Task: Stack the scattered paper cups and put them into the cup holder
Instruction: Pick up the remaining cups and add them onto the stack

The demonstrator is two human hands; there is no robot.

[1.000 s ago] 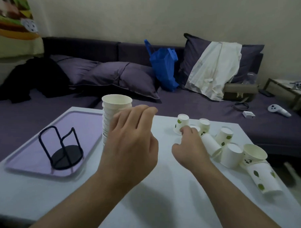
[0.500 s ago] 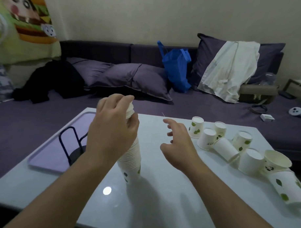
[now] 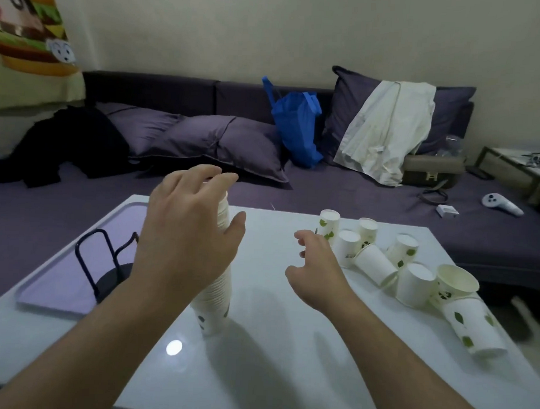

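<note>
- White and glossy, the counter point(image 3: 273, 342) stands in front of a purple sofa point(image 3: 355, 192) strewn with pillows, a blue bag point(image 3: 297, 125) and a pale garment point(image 3: 387, 132).
- On the counter's left edge lies a lilac tray point(image 3: 77, 258), and on it stands the black wire cup holder point(image 3: 107, 266), with no cup visible in it; the left arm hides part of it.
- Near the counter's middle, a tall stack of paper cups point(image 3: 213, 297) stands upright, its base on the counter.
- Over the top of that stack arches the left hand point(image 3: 188, 232): fingers curve over the rim and the thumb lies beside the stack's side, loosely cupping it. Whether it truly grips cannot be told.
- Just left of the loose cups, the right hand point(image 3: 317, 267) hovers with fingers loosely curled and spread, holding nothing.
- Toward the right edge lie the scattered cups point(image 3: 413, 270), eight counted: most stand upside down, one lies on its side, one stands open-mouthed, and the nearest point(image 3: 472, 327) stands inverted, apart from the rest.
</note>
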